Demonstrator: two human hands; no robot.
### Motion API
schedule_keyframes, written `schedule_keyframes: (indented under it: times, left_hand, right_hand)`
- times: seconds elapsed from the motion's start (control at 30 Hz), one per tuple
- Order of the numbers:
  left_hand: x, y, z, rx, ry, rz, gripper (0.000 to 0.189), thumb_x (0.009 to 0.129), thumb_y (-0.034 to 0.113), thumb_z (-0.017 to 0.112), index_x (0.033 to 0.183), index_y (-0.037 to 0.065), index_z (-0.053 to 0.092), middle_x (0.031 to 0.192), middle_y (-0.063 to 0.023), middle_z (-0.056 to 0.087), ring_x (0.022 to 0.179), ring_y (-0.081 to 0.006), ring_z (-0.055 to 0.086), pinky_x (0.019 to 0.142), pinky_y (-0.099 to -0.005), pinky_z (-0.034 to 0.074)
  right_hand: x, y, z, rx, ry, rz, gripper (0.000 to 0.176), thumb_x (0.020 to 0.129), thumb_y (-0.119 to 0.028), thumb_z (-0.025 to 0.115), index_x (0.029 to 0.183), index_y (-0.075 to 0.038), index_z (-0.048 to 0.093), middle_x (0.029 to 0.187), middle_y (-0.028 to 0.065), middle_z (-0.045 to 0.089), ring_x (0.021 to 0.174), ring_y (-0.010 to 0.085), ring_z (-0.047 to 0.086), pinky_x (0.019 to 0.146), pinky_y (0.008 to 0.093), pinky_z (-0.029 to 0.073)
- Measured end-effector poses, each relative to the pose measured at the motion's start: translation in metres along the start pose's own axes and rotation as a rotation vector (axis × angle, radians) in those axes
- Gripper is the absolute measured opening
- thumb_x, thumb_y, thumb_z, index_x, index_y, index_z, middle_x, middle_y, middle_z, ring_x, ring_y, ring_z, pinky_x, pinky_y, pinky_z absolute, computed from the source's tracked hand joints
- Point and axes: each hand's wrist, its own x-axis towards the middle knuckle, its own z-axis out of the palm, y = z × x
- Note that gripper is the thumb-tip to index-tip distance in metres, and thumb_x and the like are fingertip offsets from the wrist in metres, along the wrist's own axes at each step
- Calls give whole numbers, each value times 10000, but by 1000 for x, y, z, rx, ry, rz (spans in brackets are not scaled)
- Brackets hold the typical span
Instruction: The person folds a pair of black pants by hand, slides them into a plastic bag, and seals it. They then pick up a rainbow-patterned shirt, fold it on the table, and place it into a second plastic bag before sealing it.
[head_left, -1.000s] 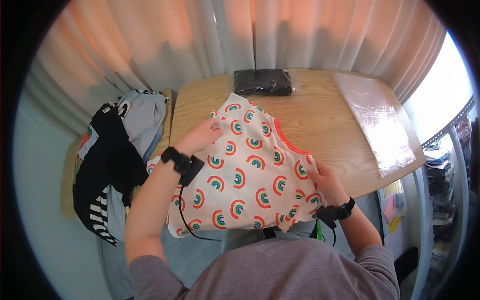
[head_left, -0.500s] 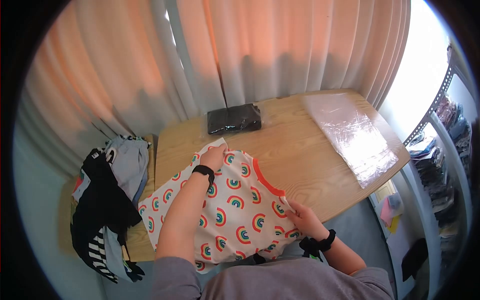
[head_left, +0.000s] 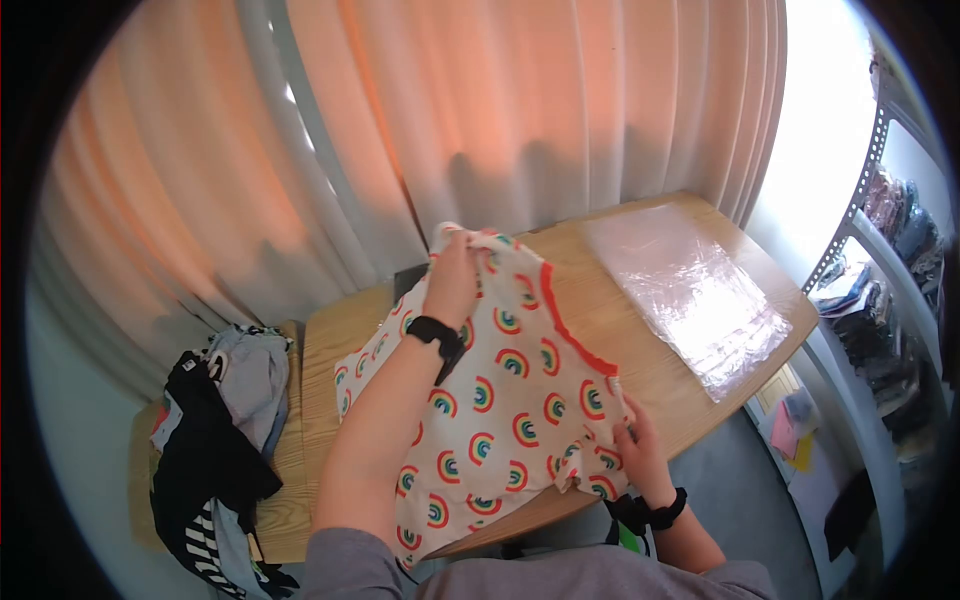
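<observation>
White garment (head_left: pixel 515 395), left hand (head_left: pixel 455 278) extended forward

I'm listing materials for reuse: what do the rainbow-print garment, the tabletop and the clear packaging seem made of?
Rainbow-print garment: soft, matte fabric, perhaps cotton, since it drapes and creases.
Tabletop: wood or wood-look laminate, smooth, with visible grain.
Clear packaging: thin, glossy plastic film, most likely, as it wrinkles and glares.

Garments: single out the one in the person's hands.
The white rainbow-print garment, held by the left hand and right hand; the black garment and grey one lie aside, untouched.
</observation>
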Motion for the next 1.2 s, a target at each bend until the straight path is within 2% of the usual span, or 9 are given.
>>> schedule_keyframes:
  times: [0.13, 0.2, 0.33, 0.53, 0.67, 0.73, 0.97, 1.03, 1.2]
  left_hand:
    - [-11, 5, 43, 96, -200, -37, 378, 893, 118, 455, 1252, 33, 375, 922, -235, 617, 880, -404, 589, 759, -454, 466]
    - [-16, 12, 23, 0, -327, -142, 473, 886, 113, 483, 1339, 82, 348, 1010, -213, 631, 864, -346, 631, 767, -389, 493]
    - [-47, -8, -44, -35, -379, -195, 516, 863, 105, 549, 1345, 87, 366, 1078, -154, 604, 857, -207, 624, 739, -299, 504]
    - [-167, -3, -161, 58, -443, -298, 399, 849, 72, 574, 1240, 53, 494, 1066, -135, 604, 949, -185, 585, 789, -287, 483]
    - [-260, 13, -186, 170, -577, -438, 365, 799, 57, 624, 1158, 33, 562, 1112, -123, 584, 1032, -239, 569, 896, -332, 441]
    - [-296, 22, -187, 136, -617, -333, 407, 755, 42, 654, 1153, 35, 572, 1204, -130, 547, 1134, -296, 511, 973, -368, 386]
    - [-368, 33, -148, 165, -307, -349, 359, 747, 3, 618, 1104, 41, 608, 1227, -126, 553, 1209, -313, 453, 1000, -404, 354]
    - [-382, 16, -151, 185, -267, -312, 339, 742, -16, 598, 1076, 39, 622, 1197, -121, 574, 1191, -313, 472, 994, -407, 360]
    - [-392, 11, -158, 197, -193, -271, 272, 725, -55, 560, 964, 36, 653, 1116, -111, 616, 1134, -315, 521, 949, -415, 397]
  right_hand:
    - [2, 20, -29, -121, 181, -46, 417, 919, -70, 487, 1323, -42, 388, 900, 76, 606, 777, 76, 558, 677, 212, 463]
    - [0, 22, -33, -90, 190, -51, 423, 912, -64, 497, 1317, -19, 382, 1065, 136, 609, 932, 121, 585, 756, 243, 480]
    - [8, 37, -36, -131, 172, 37, 429, 900, -78, 523, 1303, -6, 393, 1091, 160, 588, 980, 198, 583, 860, 294, 455]
    - [6, 23, -29, 8, 112, 27, 409, 921, -79, 503, 1313, -27, 401, 988, 105, 617, 823, 118, 597, 698, 237, 482]
    - [-5, 15, -30, 17, 176, 81, 431, 927, -101, 510, 1332, -31, 380, 850, 48, 601, 653, 46, 520, 547, 192, 412]
    - [-14, 9, -35, -17, 161, 138, 463, 927, -117, 517, 1352, -36, 354, 768, 24, 581, 579, 23, 447, 490, 179, 349]
    - [-38, 7, -51, -240, 96, 154, 480, 917, -104, 527, 1356, -31, 348, 702, 25, 572, 564, 31, 471, 476, 187, 358]
    - [-33, 3, -51, 60, 298, 207, 470, 915, -71, 519, 1353, -29, 353, 747, 51, 614, 597, 60, 542, 498, 193, 415]
    - [-44, 26, -69, 193, 182, 312, 453, 927, -46, 473, 1364, -51, 353, 893, 82, 634, 757, 93, 604, 637, 215, 479]
